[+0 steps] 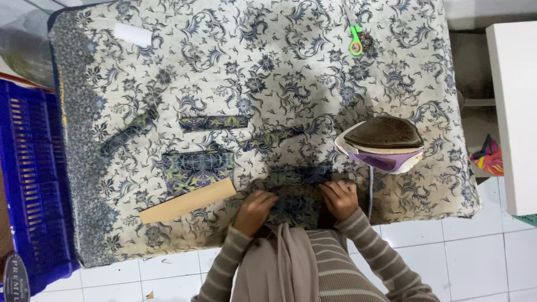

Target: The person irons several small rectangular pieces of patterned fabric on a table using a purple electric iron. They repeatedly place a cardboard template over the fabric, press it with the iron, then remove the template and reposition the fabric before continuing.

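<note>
My left hand [255, 208] & right hand [339, 198] press flat on dark patterned fabric piece [296, 193], iron [382, 143] just beside, rt.

Matt printed cloth covers the table [268, 72] and makes up the dark patterned piece [296, 190] under both hands, while the iron [383, 142] has a dull, scorched metal sole and glossy purple plastic, and the strip [187, 200] looks like plain brown card.
</note>
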